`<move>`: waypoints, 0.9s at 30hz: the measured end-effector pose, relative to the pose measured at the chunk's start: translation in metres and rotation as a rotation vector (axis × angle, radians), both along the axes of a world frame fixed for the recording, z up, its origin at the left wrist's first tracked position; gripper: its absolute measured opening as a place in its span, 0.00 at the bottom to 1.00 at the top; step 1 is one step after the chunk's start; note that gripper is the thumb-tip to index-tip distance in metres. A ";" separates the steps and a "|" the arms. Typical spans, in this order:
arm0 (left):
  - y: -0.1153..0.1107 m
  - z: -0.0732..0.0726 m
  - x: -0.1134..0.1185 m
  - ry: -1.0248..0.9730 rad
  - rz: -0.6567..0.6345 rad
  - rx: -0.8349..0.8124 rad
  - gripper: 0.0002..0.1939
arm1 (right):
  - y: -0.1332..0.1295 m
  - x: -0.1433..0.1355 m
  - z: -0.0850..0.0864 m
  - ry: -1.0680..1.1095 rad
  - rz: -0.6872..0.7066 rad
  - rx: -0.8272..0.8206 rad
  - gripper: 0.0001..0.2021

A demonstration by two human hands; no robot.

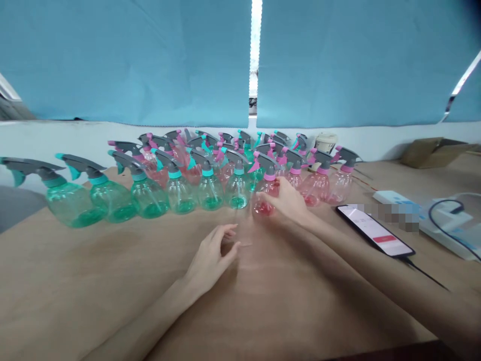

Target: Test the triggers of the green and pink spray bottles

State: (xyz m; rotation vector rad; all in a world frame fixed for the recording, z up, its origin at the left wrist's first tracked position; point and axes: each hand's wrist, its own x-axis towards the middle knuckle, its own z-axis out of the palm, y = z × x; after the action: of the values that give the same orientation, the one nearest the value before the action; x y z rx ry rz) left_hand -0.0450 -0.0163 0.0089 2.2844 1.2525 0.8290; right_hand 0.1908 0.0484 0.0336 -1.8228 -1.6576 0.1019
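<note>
My right hand [289,200] is wrapped round the body of a pink spray bottle [264,203], which stands upright at the front of the group. Its trigger head is grey and pink. My left hand [212,255] hovers over the bare wood nearer to me, fingers curved and apart, holding nothing. Just left of the held bottle stands a green spray bottle [238,193] with a turquoise collar. Several more green bottles [150,198] run off to the left in a row. To the right of my right hand are more pink bottles [315,188].
Behind the front row, more spray bottles crowd together on the wooden table [93,281]. At the right lie a phone [376,231] with a cable and a white box [398,203]. A paper cup [325,143] and a brown carton [428,152] stand farther back, before a blue curtain [150,65].
</note>
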 end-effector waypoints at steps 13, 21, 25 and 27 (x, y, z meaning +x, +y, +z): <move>-0.023 0.010 0.034 -0.063 -0.140 -0.088 0.34 | -0.110 0.003 0.019 0.003 0.192 -0.058 0.29; -0.047 0.017 0.070 -0.210 -0.356 -0.217 0.39 | -0.138 0.024 0.030 0.220 0.549 -0.115 0.17; -0.045 0.014 0.082 -0.198 -0.359 -0.205 0.40 | -0.131 0.034 0.036 0.410 0.657 -0.111 0.21; -0.040 0.015 0.089 -0.158 -0.369 -0.175 0.39 | -0.125 0.036 0.038 0.457 0.674 -0.071 0.24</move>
State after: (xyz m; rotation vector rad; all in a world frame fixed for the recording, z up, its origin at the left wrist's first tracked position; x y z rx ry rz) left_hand 0.0435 -0.0559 0.0244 2.1673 0.7693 0.7176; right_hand 0.2270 -0.0767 0.0719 -1.0967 -1.8537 0.8097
